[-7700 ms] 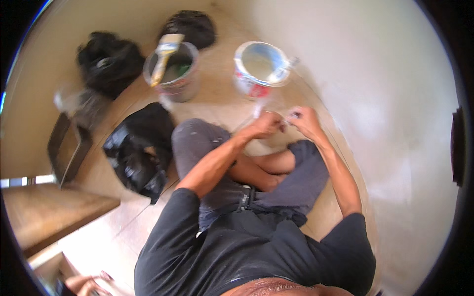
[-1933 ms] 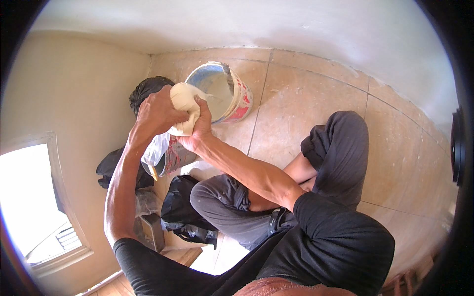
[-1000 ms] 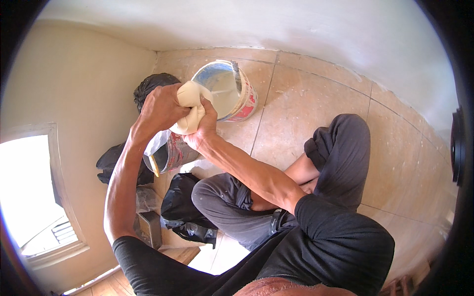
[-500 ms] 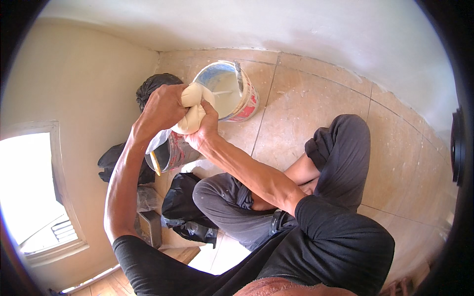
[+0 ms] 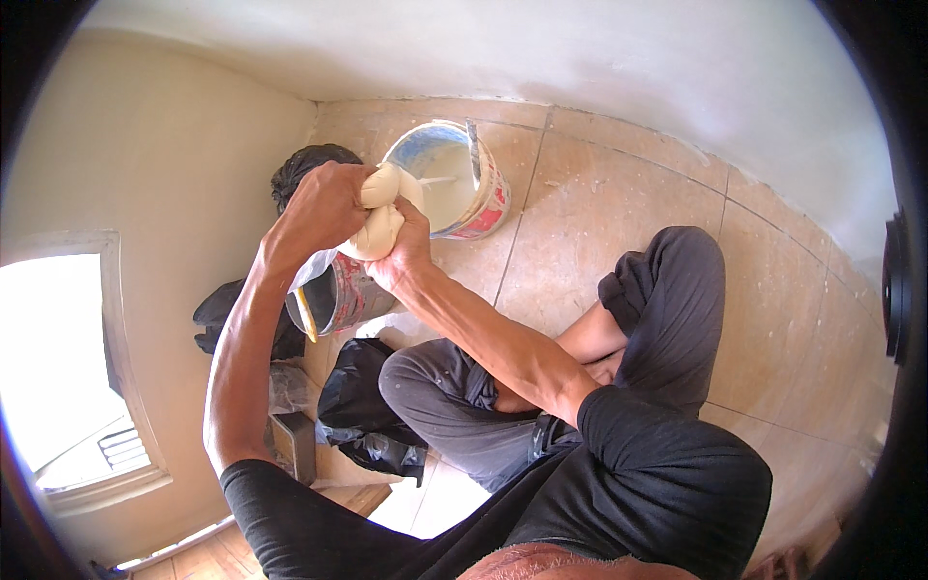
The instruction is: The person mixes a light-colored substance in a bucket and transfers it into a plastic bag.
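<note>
A bulging bag (image 5: pixel 375 235) of cream-coloured paste is squeezed between my two hands. My left hand (image 5: pixel 327 203) is closed round its left side, and a loose flap of clear plastic hangs below that hand. My right hand (image 5: pixel 406 244) grips the bag from the lower right, with the thumb pressing into it. The bag is held up by the near left rim of a paint-stained bucket (image 5: pixel 491 211). From the bag a thin pale stream (image 5: pixel 438 180) reaches over the whitish liquid in that bucket. A stained stick (image 5: pixel 474 145) leans at the bucket's right rim.
Below my hands stands a dark bucket (image 5: pixel 360 295) with a yellow-handled tool (image 5: pixel 307 316) at its rim. Black plastic bags (image 5: pixel 350 391) lie by my folded legs and along the left wall. A window (image 5: pixel 68 358) is at the left. Tiled floor (image 5: pixel 580 193) stretches rightward.
The hands and the bag stay nearly in place, with slight shifts in the squeeze. The plastic flap under my left hand has moved a little. The whole view has shifted slightly.
</note>
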Demonstrator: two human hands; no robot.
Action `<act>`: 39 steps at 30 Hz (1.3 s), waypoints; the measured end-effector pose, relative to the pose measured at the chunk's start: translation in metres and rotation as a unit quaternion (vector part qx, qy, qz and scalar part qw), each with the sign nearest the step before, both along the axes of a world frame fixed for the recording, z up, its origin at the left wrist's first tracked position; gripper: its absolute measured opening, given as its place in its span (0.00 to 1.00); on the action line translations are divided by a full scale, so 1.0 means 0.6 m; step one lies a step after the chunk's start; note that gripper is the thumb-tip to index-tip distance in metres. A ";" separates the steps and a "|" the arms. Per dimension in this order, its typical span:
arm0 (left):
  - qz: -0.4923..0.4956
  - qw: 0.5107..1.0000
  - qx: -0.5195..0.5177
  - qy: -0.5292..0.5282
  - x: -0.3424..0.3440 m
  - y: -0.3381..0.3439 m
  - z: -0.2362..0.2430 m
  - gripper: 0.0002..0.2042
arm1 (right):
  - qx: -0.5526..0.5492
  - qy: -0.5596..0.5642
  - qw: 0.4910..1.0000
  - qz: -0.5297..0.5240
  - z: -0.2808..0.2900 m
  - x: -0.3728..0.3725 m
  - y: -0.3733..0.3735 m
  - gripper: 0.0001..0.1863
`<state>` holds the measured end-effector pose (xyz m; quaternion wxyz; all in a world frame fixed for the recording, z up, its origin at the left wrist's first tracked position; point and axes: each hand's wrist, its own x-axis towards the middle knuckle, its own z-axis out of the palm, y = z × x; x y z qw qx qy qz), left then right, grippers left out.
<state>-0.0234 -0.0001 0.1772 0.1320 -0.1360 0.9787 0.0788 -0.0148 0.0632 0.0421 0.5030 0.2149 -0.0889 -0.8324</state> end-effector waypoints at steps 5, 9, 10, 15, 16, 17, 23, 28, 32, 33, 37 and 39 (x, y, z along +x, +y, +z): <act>-0.005 1.000 0.025 0.006 0.007 -0.007 -0.006 0.15 | -0.016 0.003 1.000 0.005 -0.002 0.005 0.001 0.19; -0.028 0.999 -0.025 -0.020 -0.001 -0.006 -0.009 0.14 | 0.003 0.009 1.000 0.016 -0.013 0.007 -0.005 0.21; -0.028 0.999 -0.032 -0.026 -0.001 -0.008 -0.012 0.14 | 0.002 -0.002 1.000 0.028 -0.010 0.007 -0.004 0.21; -0.032 0.997 -0.059 -0.034 -0.004 -0.014 -0.030 0.14 | -0.006 0.006 0.999 0.041 -0.012 0.002 0.002 0.25; -0.034 0.997 -0.063 -0.035 -0.005 -0.015 -0.032 0.14 | -0.012 0.007 0.999 0.041 -0.012 -0.001 0.002 0.26; -0.035 0.997 -0.067 -0.036 -0.006 -0.017 -0.032 0.14 | -0.019 0.007 0.999 0.041 -0.012 -0.005 0.000 0.27; -0.060 0.990 -0.117 -0.040 0.000 -0.029 -0.036 0.13 | -0.026 -0.007 0.998 0.056 0.013 -0.021 0.022 0.33; -0.058 0.979 -0.179 -0.079 -0.005 -0.034 -0.036 0.12 | -0.087 -0.026 0.995 0.048 -0.003 -0.026 0.020 0.33; -0.085 0.976 -0.181 -0.091 0.002 -0.035 -0.047 0.12 | -0.057 -0.003 0.996 0.067 -0.006 -0.030 0.005 0.24; -0.094 0.975 -0.180 -0.091 0.006 -0.032 -0.050 0.12 | -0.035 0.000 0.997 0.075 -0.009 -0.031 -0.002 0.22; -0.113 0.987 -0.110 -0.025 0.025 -0.018 -0.045 0.15 | -0.032 -0.017 0.996 0.077 -0.024 -0.029 -0.003 0.16; -0.059 0.993 -0.075 -0.069 0.025 -0.017 -0.036 0.21 | -0.049 -0.003 0.997 0.061 -0.040 -0.033 -0.014 0.16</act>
